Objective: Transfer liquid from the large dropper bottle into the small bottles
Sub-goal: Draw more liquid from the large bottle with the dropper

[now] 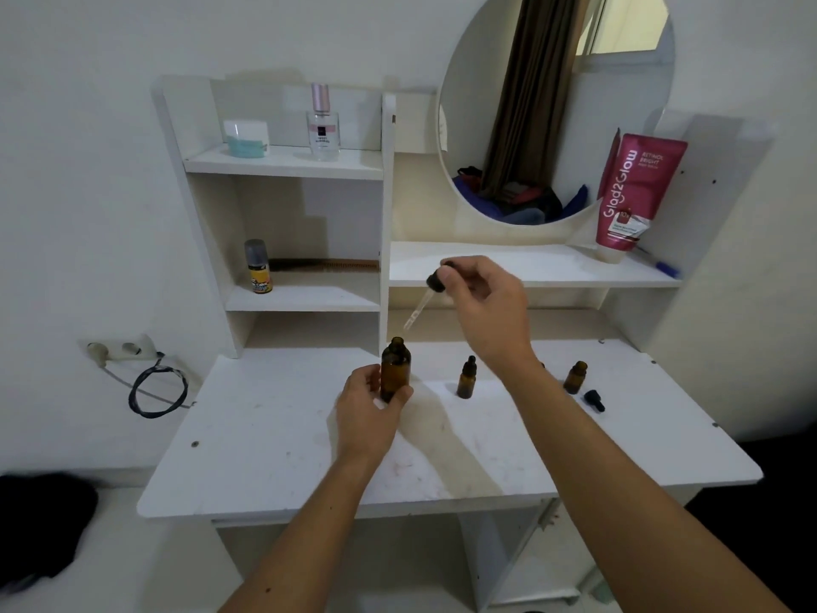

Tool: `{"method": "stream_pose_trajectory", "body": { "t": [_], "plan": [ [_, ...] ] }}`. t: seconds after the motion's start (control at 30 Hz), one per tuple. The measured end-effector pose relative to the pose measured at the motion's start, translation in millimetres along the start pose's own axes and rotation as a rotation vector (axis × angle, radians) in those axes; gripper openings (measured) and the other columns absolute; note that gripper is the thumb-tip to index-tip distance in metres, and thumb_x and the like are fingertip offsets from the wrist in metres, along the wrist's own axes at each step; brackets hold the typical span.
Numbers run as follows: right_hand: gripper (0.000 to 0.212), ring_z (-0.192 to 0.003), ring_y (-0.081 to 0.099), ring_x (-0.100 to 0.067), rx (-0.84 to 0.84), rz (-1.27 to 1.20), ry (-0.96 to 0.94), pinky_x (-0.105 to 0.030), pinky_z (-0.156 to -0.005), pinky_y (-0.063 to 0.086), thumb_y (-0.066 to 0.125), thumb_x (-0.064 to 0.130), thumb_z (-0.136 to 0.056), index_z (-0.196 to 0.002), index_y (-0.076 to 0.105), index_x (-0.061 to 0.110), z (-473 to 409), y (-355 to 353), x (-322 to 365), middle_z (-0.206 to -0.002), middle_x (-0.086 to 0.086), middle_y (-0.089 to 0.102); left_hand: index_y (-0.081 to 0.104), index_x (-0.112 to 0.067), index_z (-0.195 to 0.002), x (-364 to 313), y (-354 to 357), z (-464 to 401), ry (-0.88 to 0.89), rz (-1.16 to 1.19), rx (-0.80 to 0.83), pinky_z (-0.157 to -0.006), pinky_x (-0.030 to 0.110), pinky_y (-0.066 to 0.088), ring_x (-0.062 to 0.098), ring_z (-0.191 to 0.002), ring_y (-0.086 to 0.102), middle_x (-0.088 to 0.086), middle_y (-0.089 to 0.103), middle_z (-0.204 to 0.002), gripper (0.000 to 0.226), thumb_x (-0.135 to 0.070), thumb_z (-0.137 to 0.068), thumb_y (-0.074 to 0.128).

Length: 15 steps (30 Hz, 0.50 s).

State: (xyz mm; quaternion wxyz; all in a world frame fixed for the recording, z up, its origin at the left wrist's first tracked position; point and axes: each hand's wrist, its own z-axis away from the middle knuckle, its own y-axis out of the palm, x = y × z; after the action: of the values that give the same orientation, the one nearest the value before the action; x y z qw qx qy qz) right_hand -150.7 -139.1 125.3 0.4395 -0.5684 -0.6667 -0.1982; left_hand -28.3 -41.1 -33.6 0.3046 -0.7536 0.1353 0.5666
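Observation:
The large amber bottle (395,367) stands uncapped on the white table (274,440), and my left hand (369,413) grips its lower body. My right hand (486,307) holds the dropper (422,303) by its black cap above the bottle. The glass tube slants down to the left, its tip a little above the bottle's mouth. A small amber bottle (466,378) with a black cap stands to the right. A second small bottle (575,377) stands open farther right, with a loose black dropper cap (593,400) lying beside it.
White shelves rise behind the table with a yellow spray can (258,267), a comb (325,264), a perfume bottle (324,123) and a jar (246,137). A round mirror (552,104) and a pink tube (632,196) stand at the right. A wall socket (117,349) with a cable is left.

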Motion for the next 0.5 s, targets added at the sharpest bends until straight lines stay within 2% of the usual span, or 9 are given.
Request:
{"method": "stream_pose_trajectory", "body": {
  "t": [0.07,0.17,0.23,0.33,0.43,0.5],
  "plan": [
    [0.015,-0.095,0.074,-0.007,-0.035,-0.030,0.007,-0.018,-0.089,0.058,0.071,0.023,-0.100,-0.112,0.076,0.016,-1.0,-15.9,-1.0,-0.100,0.005,0.078,0.054,-0.019,-0.134,-1.5,0.1,6.1,-0.018,0.039,-0.030,-0.099,0.033,0.056,0.017,-0.112,0.064,-0.002,0.064,-0.126,0.065,-0.035,-0.080,0.088],
    [0.013,-0.094,0.076,-0.006,-0.090,-0.048,0.032,-0.018,-0.088,0.058,0.071,0.021,-0.100,-0.110,0.076,0.015,4.9,-45.5,-12.5,-0.097,0.007,0.079,0.053,-0.022,-0.124,-9.6,2.4,20.9,-0.031,0.062,-0.097,-0.080,0.015,0.050,0.015,-0.097,0.064,-0.002,0.064,-0.115,0.057,-0.031,-0.081,0.088],
    [0.012,-0.094,0.076,-0.005,-0.112,-0.019,0.067,-0.017,-0.086,0.056,0.071,0.022,-0.100,-0.110,0.077,0.016,11.6,-64.5,-24.2,-0.095,0.010,0.079,0.052,-0.024,-0.116,-16.1,9.5,31.4,-0.035,0.098,-0.099,-0.071,0.012,0.047,0.012,-0.089,0.064,-0.004,0.065,-0.106,0.050,-0.032,-0.081,0.087],
    [0.008,-0.095,0.076,-0.006,-0.158,0.016,0.135,-0.025,-0.089,0.058,0.072,0.027,-0.099,-0.106,0.076,0.025,22.0,-92.6,-43.1,-0.096,0.010,0.080,0.056,-0.025,-0.112,-28.0,31.8,46.0,-0.033,0.112,-0.018,-0.063,0.009,0.049,0.010,-0.084,0.065,-0.008,0.065,-0.100,0.042,-0.034,-0.083,0.085],
    [0.009,-0.092,0.075,-0.005,-0.189,0.071,0.195,-0.027,-0.073,0.059,0.072,0.029,-0.099,-0.106,0.076,0.026,30.4,-117.4,-58.1,-0.093,0.011,0.080,0.060,-0.024,-0.113,-40.9,61.6,58.1,-0.013,0.152,0.117,-0.066,0.007,0.052,0.009,-0.086,0.066,-0.008,0.067,-0.098,0.037,-0.030,-0.085,0.084],
    [0.013,-0.092,0.075,-0.005,-0.208,0.098,0.209,-0.025,-0.074,0.061,0.072,0.028,-0.099,-0.110,0.076,0.022,33.8,-131.4,-65.6,-0.094,0.012,0.079,0.062,-0.023,-0.117,-47.8,80.8,64.4,0.010,0.157,0.209,-0.071,0.008,0.053,0.008,-0.090,0.067,-0.010,0.068,-0.102,0.038,-0.029,-0.086,0.083]
  ]
}}
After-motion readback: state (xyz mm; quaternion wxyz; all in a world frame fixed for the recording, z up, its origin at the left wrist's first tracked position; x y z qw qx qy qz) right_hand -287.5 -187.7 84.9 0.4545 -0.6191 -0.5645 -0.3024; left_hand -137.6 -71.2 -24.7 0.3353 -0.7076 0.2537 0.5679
